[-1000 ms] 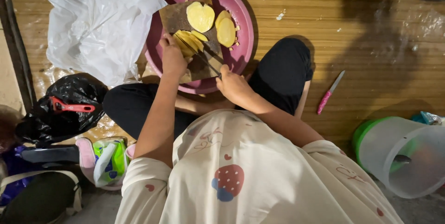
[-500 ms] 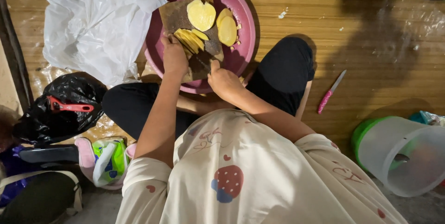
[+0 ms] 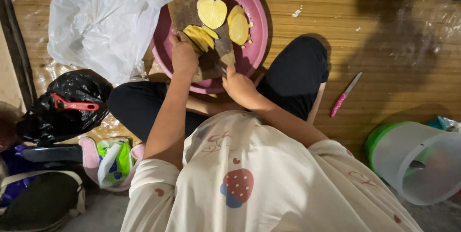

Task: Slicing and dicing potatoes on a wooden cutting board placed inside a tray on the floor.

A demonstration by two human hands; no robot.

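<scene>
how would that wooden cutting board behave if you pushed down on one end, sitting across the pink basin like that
The wooden cutting board looks stiff, so it should not bend. It lies across the pink basin rather than on the floor, so pressing one end could rock or tip it. The left hand on it probably steadies it, and the yellow slices might slide off.

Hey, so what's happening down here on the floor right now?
A person sits cross-legged over a pink basin with a brown cutting board across it. The left hand steadies yellow slices on the board; the right hand holds a knife beside them. Two larger yellow halves lie further up. A pink-handled knife lies on the floor.
</scene>
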